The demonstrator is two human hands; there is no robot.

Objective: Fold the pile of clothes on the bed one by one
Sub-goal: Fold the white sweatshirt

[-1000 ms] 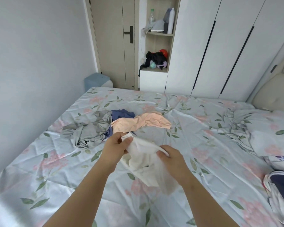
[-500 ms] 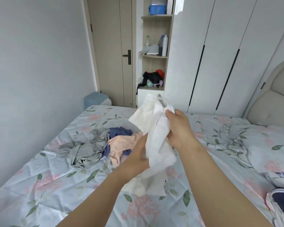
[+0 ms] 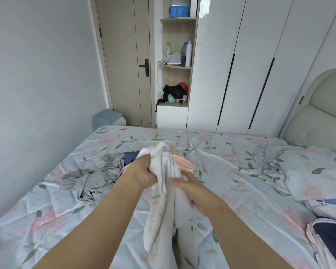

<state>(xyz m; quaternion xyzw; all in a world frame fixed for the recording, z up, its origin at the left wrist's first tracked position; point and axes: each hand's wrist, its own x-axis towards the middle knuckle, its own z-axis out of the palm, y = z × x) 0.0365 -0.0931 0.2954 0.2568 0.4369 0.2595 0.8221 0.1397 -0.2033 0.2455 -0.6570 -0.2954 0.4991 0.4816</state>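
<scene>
Head view looks down along both my forearms to a white garment [image 3: 163, 210] hanging between them above the bed [image 3: 231, 171]. My left grip [image 3: 144, 171] is closed round the bunched top of it, fingers curled into the cloth, so the rest drops in long loose folds toward me. I judge I hold it high like this to let it fall open and show me an edge or a seam. My right grip [image 3: 194, 189] lies against the cloth lower down with fingers stretched out rather than clenched; it is blurred, so I cannot say more than that it touches the fabric.

Beyond my hands the rest of the pile waits on the sheet: a crumpled grey piece [image 3: 89, 179] to the left, a navy one [image 3: 130, 158] and a peach one [image 3: 182, 162] partly hidden behind the white garment. None of them looks folded.

Floral bedding covers the mattress, rumpled toward a pillow [image 3: 314, 167] and a padded headboard [image 3: 318, 113] on the right. White wardrobe doors [image 3: 250, 65], an open shelf niche [image 3: 177, 66] and a door [image 3: 128, 65] stand past the far edge.
</scene>
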